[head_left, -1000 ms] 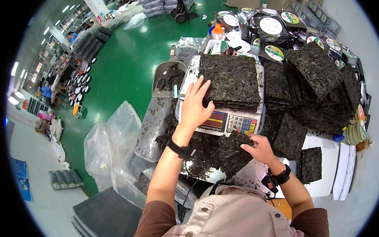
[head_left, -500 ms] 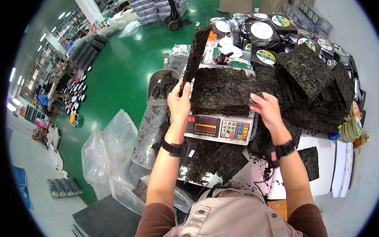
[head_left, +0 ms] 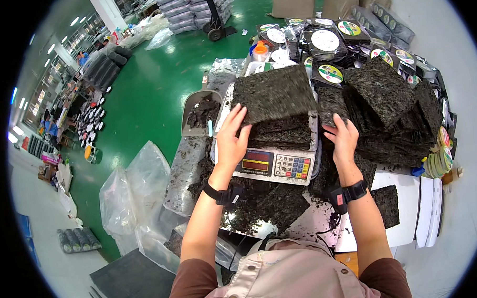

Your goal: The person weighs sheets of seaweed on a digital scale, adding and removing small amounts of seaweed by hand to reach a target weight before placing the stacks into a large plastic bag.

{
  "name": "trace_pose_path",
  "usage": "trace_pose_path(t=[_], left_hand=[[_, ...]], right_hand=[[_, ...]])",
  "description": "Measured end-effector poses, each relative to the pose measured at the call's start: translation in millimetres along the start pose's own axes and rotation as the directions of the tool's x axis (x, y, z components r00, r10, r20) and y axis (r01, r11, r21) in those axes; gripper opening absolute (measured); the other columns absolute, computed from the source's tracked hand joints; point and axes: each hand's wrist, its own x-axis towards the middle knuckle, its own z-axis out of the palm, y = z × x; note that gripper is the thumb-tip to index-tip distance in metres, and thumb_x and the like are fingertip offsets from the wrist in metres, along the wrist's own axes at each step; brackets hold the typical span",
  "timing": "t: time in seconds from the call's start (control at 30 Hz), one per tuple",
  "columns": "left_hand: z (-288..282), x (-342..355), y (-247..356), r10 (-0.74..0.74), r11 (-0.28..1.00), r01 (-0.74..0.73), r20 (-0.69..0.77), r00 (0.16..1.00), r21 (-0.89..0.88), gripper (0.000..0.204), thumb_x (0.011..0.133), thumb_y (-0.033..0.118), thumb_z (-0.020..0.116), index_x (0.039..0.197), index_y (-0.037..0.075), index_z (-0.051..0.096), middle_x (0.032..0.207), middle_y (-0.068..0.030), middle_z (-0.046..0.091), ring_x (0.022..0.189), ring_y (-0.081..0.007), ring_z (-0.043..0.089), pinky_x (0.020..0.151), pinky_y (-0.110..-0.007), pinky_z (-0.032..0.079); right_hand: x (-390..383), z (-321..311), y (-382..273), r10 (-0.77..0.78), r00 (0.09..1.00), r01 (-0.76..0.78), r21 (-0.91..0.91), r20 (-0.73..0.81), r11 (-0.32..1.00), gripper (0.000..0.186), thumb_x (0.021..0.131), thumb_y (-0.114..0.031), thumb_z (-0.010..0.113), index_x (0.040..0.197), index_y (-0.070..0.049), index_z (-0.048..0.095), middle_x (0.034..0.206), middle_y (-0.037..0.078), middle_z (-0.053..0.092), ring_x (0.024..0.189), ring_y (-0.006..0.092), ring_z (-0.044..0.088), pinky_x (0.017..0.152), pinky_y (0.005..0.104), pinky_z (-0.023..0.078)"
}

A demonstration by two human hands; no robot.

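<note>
A stack of dark nori sheets [head_left: 276,93] lies over more nori on the tray of a white digital scale [head_left: 239,171]; its top is slightly blurred. At the stack's near left corner is my left hand [head_left: 232,138], fingers stretched along the edge and thumb apart, touching or almost touching it. Just right of the scale my right hand [head_left: 343,140] pinches the near edge of a narrow-looking piece of nori [head_left: 332,105], partly blurred. A taller pile of nori sheets [head_left: 386,94] stands beyond it to the right.
Left of the scale sits a dustpan [head_left: 187,116] with nori scraps. Packaged nori with round labels [head_left: 326,41] is heaped behind. Loose nori [head_left: 269,203] covers the near table. Clear plastic bags [head_left: 127,195] hang at the left, and a hand truck [head_left: 214,31] stands on the green floor.
The nori that my left hand held upright at the scale's left now lies over the tray. My right hand has moved slightly right and down, off the tray, with nori in its fingers.
</note>
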Motion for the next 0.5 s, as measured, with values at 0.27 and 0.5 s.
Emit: trace_pose_path(t=[0.27, 0.5], left_hand=[[-11.7, -18.2, -8.5, 0.097, 0.987, -0.123, 0.237, 0.967, 0.1, 0.056, 0.074, 0.016, 0.064, 0.127, 0.005, 0.048, 0.139, -0.0186, 0.035, 0.126, -0.0342, 0.037, 0.102, -0.038, 0.031], [-6.4, -89.5, -30.1, -0.225, 0.973, 0.2, -0.274, 0.935, -0.115, 0.039, 0.076, 0.005, 0.058, 0.114, 0.0, 0.05, 0.118, -0.0159, 0.048, 0.104, -0.0234, 0.05, 0.089, -0.033, 0.041]], right_hand=[[-28.0, -62.3, 47.6, -0.049, 0.992, 0.043, 0.049, 0.119, 0.998, 0.015, 0.085, -0.016, 0.059, 0.09, -0.003, 0.057, 0.073, 0.0, 0.059, 0.054, 0.007, 0.052, 0.049, 0.0199, 0.04], [-70.9, -84.2, 84.3, 0.402, 0.66, -0.118, -0.442, 0.634, 0.889, 0.016, 0.081, -0.016, 0.065, 0.083, -0.001, 0.061, 0.068, -0.002, 0.055, 0.056, 0.0046, 0.05, 0.05, 0.021, 0.041]])
